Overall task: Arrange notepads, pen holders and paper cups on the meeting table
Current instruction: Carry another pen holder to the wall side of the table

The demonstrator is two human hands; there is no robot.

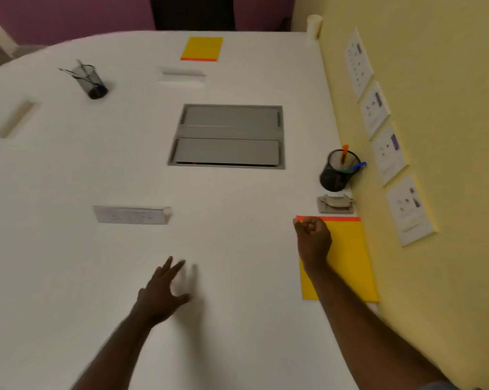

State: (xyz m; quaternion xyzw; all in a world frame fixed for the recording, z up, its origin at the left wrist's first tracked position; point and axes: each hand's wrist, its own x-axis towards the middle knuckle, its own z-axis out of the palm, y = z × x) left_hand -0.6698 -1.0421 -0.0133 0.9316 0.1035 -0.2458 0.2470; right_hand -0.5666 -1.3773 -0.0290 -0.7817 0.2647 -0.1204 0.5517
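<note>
Two yellow notepads, one (202,48) at the tabletop's far edge and one (347,257) at its right edge under the curled right hand (312,235), two pen holders (92,80) (339,170) and a far-corner paper cup (314,26) look placed, the left hand (164,291) spread and holding nothing, so more may remain.

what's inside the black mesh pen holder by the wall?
The black mesh pen holder holds an orange pen and a blue pen; maybe something green. Lower contents hidden by mesh.

Office meeting room: white conference table (97,170) with cable hatch (227,136).
</note>
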